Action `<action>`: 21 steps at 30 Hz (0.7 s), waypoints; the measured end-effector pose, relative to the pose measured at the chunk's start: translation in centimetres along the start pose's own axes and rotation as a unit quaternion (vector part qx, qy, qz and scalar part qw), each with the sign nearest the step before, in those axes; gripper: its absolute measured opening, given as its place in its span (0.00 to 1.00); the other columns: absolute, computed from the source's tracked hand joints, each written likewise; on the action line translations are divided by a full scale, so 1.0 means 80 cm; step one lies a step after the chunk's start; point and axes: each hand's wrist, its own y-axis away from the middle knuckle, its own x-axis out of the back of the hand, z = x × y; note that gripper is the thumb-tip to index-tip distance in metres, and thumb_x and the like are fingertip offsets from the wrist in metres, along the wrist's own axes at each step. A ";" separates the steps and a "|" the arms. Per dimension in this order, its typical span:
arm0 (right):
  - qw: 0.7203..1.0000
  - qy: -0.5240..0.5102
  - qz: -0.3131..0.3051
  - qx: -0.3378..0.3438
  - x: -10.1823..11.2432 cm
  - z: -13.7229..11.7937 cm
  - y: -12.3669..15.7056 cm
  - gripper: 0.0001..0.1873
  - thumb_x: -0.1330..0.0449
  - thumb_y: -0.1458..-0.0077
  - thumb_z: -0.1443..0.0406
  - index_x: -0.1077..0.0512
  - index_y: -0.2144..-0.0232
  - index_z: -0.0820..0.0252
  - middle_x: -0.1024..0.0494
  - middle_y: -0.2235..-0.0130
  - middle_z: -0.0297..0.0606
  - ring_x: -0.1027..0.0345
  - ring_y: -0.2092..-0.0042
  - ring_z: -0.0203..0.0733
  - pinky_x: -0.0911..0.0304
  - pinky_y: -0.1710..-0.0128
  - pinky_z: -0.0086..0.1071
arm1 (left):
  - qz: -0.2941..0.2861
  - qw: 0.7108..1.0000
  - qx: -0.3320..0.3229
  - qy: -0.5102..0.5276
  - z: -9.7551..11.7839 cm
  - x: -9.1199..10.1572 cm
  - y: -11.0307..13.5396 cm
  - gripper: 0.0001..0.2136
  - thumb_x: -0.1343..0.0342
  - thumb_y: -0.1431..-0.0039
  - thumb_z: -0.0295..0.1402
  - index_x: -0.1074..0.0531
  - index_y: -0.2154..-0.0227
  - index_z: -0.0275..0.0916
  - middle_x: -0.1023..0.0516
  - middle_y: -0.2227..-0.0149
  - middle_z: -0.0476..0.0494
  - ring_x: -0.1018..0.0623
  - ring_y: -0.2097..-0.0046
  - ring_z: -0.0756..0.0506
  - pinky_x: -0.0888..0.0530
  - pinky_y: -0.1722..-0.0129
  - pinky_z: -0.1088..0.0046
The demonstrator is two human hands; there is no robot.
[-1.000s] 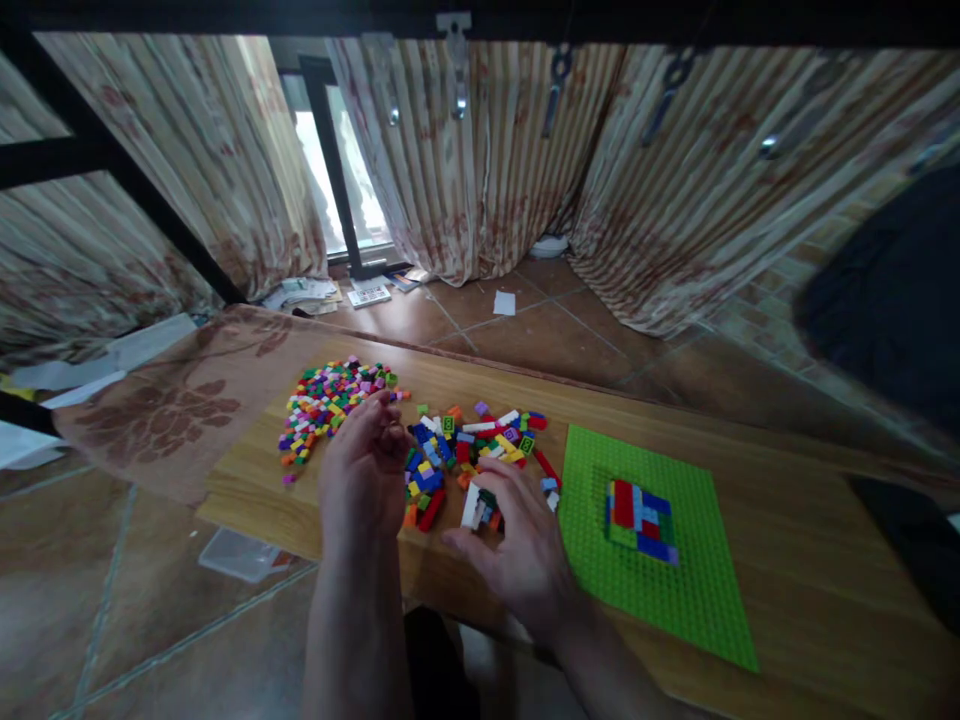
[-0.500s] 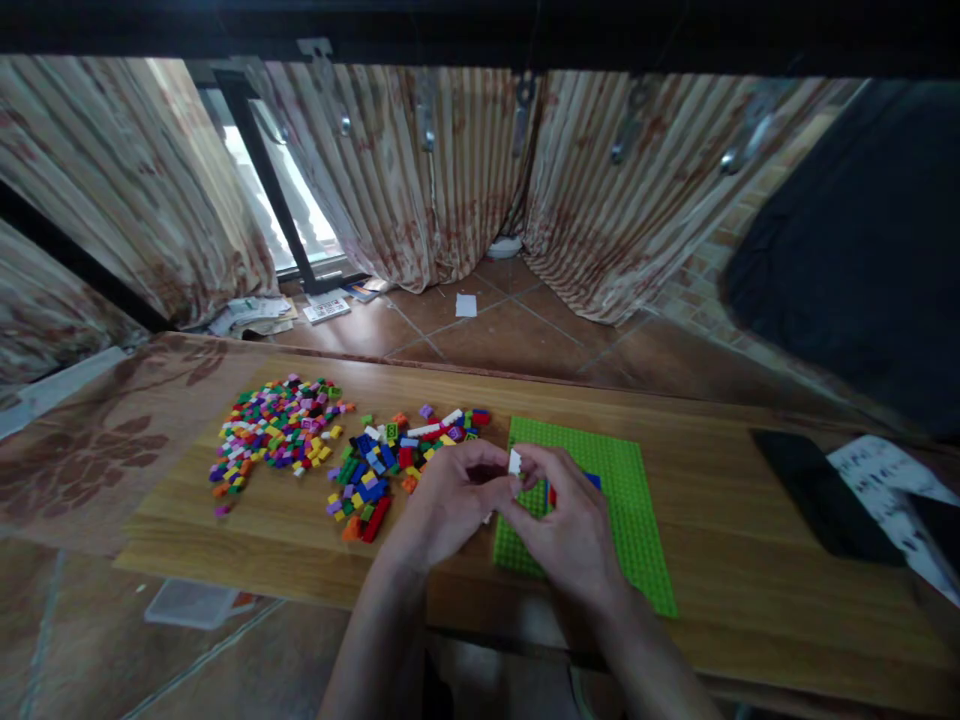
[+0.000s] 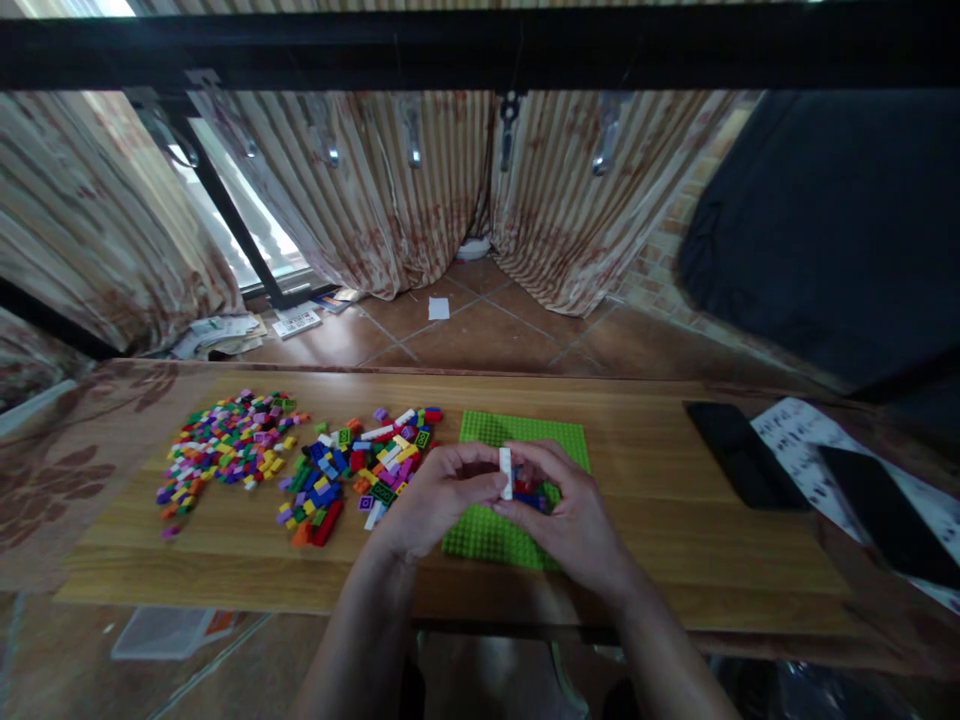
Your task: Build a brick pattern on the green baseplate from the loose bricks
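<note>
A white toy brick (image 3: 506, 473) stands on end between my two hands. My left hand (image 3: 437, 503) pinches it from the left, thumb low against its side. From the right, the curled fingers of my right hand (image 3: 574, 513) close on the same brick. Below them lies a green studded baseplate (image 3: 480, 537). Blue bricks (image 3: 529, 501) with some red ones sit on it, partly hidden behind my right hand. To the left of my left hand spreads a pile of larger mixed bricks (image 3: 349, 463).
A second pile of small bricks (image 3: 229, 440) lies farther left on the wooden board (image 3: 637, 540). At the right are a black tablet-like slab (image 3: 742, 455), a printed sheet (image 3: 799, 445) and a dark phone (image 3: 889, 510). A clear plastic container (image 3: 161, 633) rests on the floor.
The camera view has turned right, so the board and piles sit farther left. The white brick, still between both hands, has turned and now shows a longer upright side.
</note>
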 end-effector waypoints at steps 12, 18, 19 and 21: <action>0.988 0.144 0.037 -0.043 0.034 0.034 0.003 0.22 0.32 0.53 0.60 0.28 0.54 0.53 0.28 0.54 0.39 0.34 0.51 0.48 0.37 0.49 0.45 | 0.157 0.974 -0.044 -0.156 -0.023 0.005 -0.025 0.10 0.40 0.49 0.34 0.23 0.65 0.35 0.22 0.70 0.46 0.26 0.68 0.49 0.31 0.67 0.75; 0.980 0.172 0.011 -0.103 0.022 0.050 -0.005 0.24 0.29 0.60 0.62 0.25 0.56 0.53 0.30 0.51 0.40 0.36 0.48 0.48 0.41 0.45 0.45 | 0.237 0.929 -0.067 -0.277 -0.036 0.014 -0.042 0.10 0.44 0.47 0.31 0.23 0.64 0.34 0.20 0.67 0.44 0.23 0.66 0.47 0.30 0.66 0.74; 0.978 0.175 0.008 -0.109 0.019 0.049 -0.007 0.25 0.29 0.61 0.62 0.24 0.56 0.52 0.30 0.50 0.40 0.37 0.47 0.49 0.42 0.45 0.45 | 0.226 0.929 -0.060 -0.286 -0.038 0.012 -0.044 0.10 0.45 0.47 0.30 0.24 0.63 0.34 0.20 0.66 0.43 0.23 0.66 0.47 0.29 0.65 0.73; 0.975 0.186 0.004 -0.126 0.014 0.048 -0.010 0.26 0.29 0.62 0.63 0.24 0.56 0.52 0.31 0.49 0.40 0.39 0.46 0.50 0.43 0.44 0.46 | 0.209 0.929 -0.045 -0.303 -0.042 0.008 -0.048 0.11 0.45 0.46 0.30 0.24 0.61 0.33 0.20 0.65 0.42 0.22 0.65 0.46 0.28 0.64 0.72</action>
